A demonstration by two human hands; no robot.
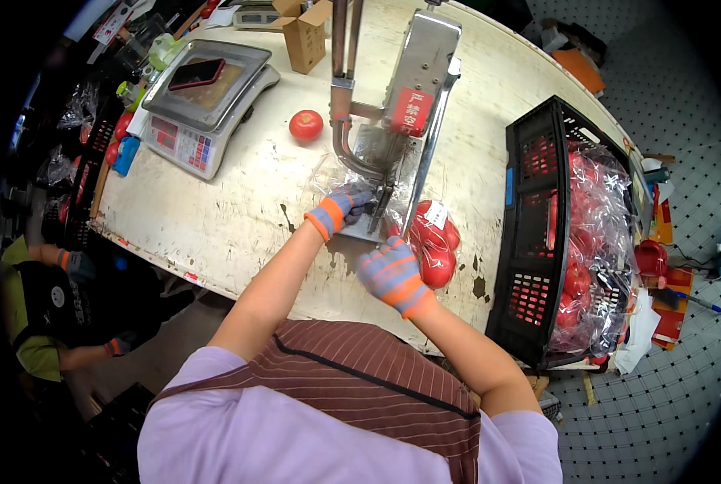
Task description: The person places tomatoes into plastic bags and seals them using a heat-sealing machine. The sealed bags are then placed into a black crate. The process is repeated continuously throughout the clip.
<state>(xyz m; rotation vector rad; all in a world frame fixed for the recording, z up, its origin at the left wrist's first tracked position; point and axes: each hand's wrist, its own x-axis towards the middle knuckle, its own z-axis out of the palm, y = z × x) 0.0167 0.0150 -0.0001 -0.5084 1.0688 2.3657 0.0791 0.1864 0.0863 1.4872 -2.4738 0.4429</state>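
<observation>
My left hand (338, 210), in a grey and orange glove, pinches clear plastic film (331, 173) at the left side of a metal bag-neck sealing machine (424, 60). On the other side of its base plate, my right hand (395, 275), gloved alike, is curled closed against a clear bag of red tomatoes (438, 251). Its fingertips are partly hidden, near the lower end of the machine's long metal bar (427, 160). The bag lies on the worn white table (251, 242) and bears a white label. Plastic also shows around the machine's slot.
A single tomato (306, 126) sits left of the machine. Beyond it stand a digital scale (182, 142) with a phone (197, 74) on its pan and a cardboard box (304, 42). A black crate (533, 242) of bagged tomatoes stands right. Another gloved person (57, 302) is at far left.
</observation>
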